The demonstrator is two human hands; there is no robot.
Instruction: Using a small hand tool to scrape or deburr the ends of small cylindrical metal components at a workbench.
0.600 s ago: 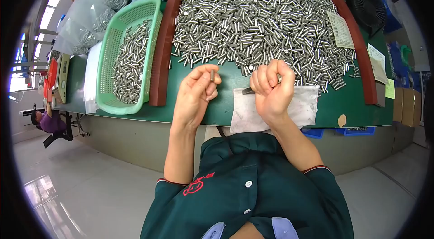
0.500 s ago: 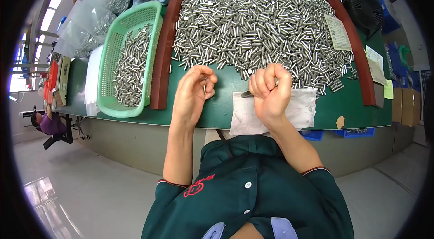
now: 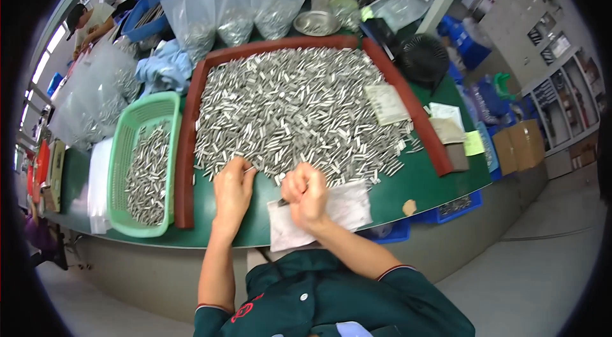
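While a green basket [image 3: 141, 231] of metal pins [image 3: 148, 177] stands at left, the left hand [image 3: 232, 189] is at the near edge of the pin pile [image 3: 290, 114], its grip too unclear to judge; the right hand [image 3: 308, 195] is curled around a dark bar [image 3: 283, 202] over a white cloth [image 3: 347, 208].

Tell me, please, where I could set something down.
Bare green tabletop shows between the stained white cloth and maroon right rail, around a tan scrap; another strip separates the left hand from the maroon left rail. Heaped silver metal cylinders crowd the middle.
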